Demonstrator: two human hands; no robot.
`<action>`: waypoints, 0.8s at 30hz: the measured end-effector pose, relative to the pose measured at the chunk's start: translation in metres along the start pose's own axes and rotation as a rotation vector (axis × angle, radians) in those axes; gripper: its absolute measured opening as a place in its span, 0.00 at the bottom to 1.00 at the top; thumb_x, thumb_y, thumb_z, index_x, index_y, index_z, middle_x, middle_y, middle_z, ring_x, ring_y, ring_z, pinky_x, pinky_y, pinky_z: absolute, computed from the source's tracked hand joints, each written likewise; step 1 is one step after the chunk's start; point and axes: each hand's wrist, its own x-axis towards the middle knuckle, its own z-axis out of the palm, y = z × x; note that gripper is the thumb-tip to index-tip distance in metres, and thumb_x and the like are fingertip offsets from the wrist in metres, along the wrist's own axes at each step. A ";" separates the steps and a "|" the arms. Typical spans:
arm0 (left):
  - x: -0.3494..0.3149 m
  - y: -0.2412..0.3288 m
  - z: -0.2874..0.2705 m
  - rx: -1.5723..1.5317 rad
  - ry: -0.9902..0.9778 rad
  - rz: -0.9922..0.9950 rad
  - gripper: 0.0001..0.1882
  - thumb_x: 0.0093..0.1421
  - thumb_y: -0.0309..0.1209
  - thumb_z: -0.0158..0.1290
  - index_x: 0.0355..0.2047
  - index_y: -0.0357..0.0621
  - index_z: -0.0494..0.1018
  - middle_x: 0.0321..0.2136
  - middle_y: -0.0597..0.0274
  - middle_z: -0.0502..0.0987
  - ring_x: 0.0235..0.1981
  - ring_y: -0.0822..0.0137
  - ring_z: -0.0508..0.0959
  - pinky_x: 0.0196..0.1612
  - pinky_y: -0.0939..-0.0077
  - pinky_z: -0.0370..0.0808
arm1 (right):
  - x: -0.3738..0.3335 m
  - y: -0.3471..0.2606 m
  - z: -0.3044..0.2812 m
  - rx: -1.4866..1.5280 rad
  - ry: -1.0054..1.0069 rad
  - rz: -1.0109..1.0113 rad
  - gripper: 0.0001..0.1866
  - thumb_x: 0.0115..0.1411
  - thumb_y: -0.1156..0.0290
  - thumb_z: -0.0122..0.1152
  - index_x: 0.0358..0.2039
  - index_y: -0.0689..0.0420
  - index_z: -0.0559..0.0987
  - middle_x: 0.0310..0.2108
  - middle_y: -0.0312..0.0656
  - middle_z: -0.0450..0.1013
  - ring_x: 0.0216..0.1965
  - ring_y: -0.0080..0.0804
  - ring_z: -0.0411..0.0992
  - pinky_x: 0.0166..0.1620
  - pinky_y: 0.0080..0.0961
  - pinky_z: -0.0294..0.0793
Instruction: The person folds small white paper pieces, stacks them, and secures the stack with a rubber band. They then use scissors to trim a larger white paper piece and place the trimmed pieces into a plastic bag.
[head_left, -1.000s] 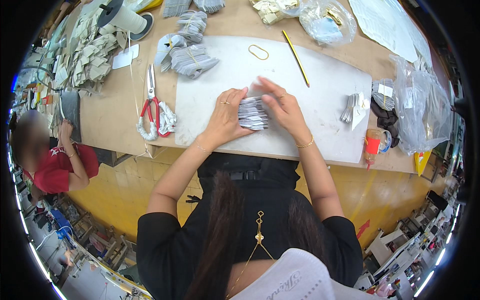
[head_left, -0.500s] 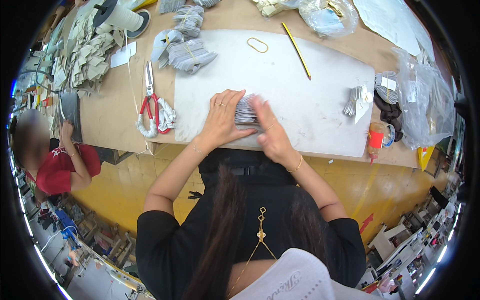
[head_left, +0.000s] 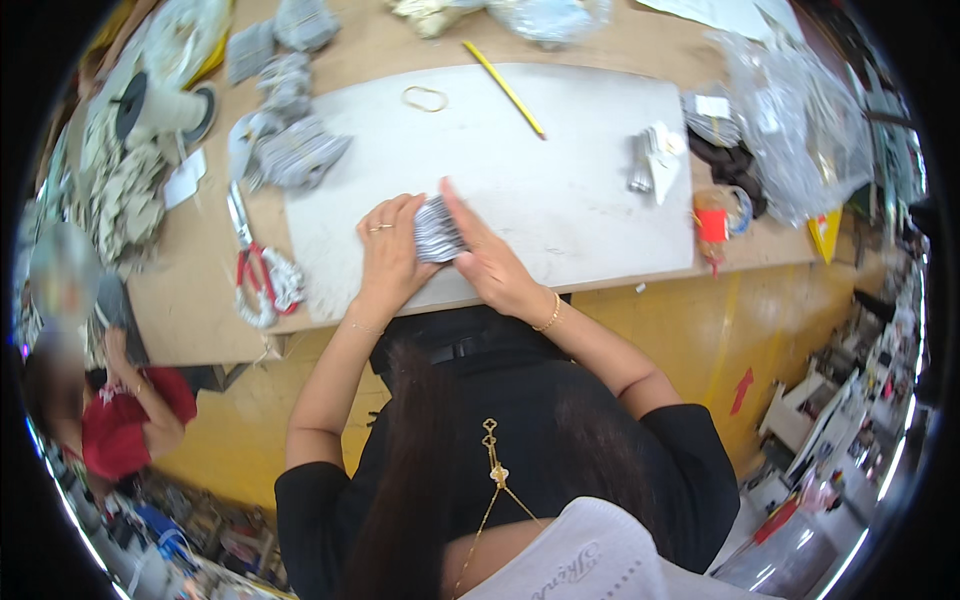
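A stack of thin grey pieces (head_left: 437, 232) stands on the white board (head_left: 570, 190) near the table's front edge, squeezed between my hands. My left hand (head_left: 386, 250) curls round its left side, with the thumb along the near side. Against the right side presses my right hand (head_left: 492, 270), its fingers straight and together. What the pieces are made of cannot be made out. Beyond the stack lie a loose yellowish rubber band (head_left: 425, 108) and a yellow pencil (head_left: 505, 90). To the left rest red-handled scissors (head_left: 254, 270), their grips wrapped in white.
Grey bundles (head_left: 300, 152) lie beyond the scissors, near a cord spool (head_left: 165, 108) and pale cut pieces (head_left: 110, 200). At right are a small bundle (head_left: 655, 160), a red-labelled bottle (head_left: 712, 225) and clear plastic bags (head_left: 800, 140). A person in red (head_left: 135, 425) works at far left.
My right hand, blurred and partly off the stack before, now lies against its side. The view has shifted, so the table's things appear farther left.
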 end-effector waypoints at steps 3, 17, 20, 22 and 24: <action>0.003 0.005 0.000 0.028 0.002 -0.019 0.48 0.41 0.44 0.72 0.60 0.41 0.62 0.54 0.50 0.67 0.57 0.50 0.65 0.60 0.54 0.57 | 0.001 -0.005 -0.017 -0.066 0.070 0.002 0.38 0.70 0.51 0.47 0.71 0.59 0.50 0.73 0.52 0.43 0.73 0.45 0.44 0.71 0.36 0.44; 0.023 0.015 -0.010 -0.678 -0.024 -0.399 0.35 0.52 0.41 0.68 0.55 0.38 0.67 0.48 0.52 0.73 0.47 0.56 0.75 0.50 0.65 0.71 | -0.051 0.002 -0.210 -0.536 0.913 0.610 0.34 0.54 0.68 0.72 0.59 0.61 0.68 0.39 0.43 0.75 0.33 0.27 0.74 0.36 0.24 0.74; 0.028 0.021 -0.012 -1.268 -0.041 -0.640 0.33 0.57 0.41 0.65 0.56 0.36 0.66 0.49 0.52 0.74 0.44 0.60 0.78 0.47 0.70 0.75 | -0.059 0.012 -0.210 -0.451 0.930 0.564 0.32 0.54 0.69 0.73 0.57 0.63 0.70 0.28 0.34 0.76 0.31 0.19 0.73 0.33 0.18 0.72; 0.032 0.021 -0.011 -1.484 -0.064 -0.636 0.35 0.60 0.44 0.62 0.58 0.32 0.64 0.49 0.52 0.74 0.46 0.59 0.78 0.48 0.70 0.75 | -0.067 0.008 -0.213 -0.274 0.930 0.573 0.28 0.56 0.68 0.71 0.55 0.64 0.73 0.30 0.34 0.76 0.30 0.18 0.72 0.33 0.17 0.71; 0.034 0.021 -0.009 -1.574 -0.121 -0.685 0.36 0.61 0.47 0.60 0.58 0.32 0.63 0.50 0.51 0.74 0.48 0.58 0.78 0.49 0.69 0.76 | -0.075 -0.002 -0.216 -0.204 0.925 0.583 0.19 0.61 0.67 0.67 0.48 0.65 0.77 0.33 0.33 0.77 0.30 0.17 0.71 0.33 0.15 0.70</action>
